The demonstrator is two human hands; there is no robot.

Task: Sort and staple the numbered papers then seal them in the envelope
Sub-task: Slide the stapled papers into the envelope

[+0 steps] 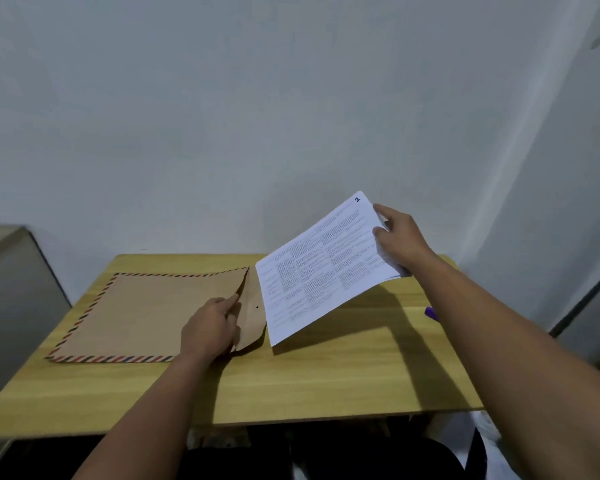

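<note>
A large brown envelope (142, 313) with a red-and-blue striped border lies flat on the left half of the wooden table (326, 382). Its flap (253, 320) on the right side is folded open. My left hand (210, 329) pinches the upper layer at the envelope's mouth and lifts it a little. My right hand (400, 239) grips a stack of printed papers (323, 268) by its far right edge and holds it tilted above the table, just right of the envelope's opening. A handwritten number sits in the top sheet's far corner.
A purple object (431, 313) peeks out beside my right forearm on the table's right side. A grey box-like unit (11, 299) stands left of the table. A pale wall runs behind, and dark clothing shows below the table's near edge.
</note>
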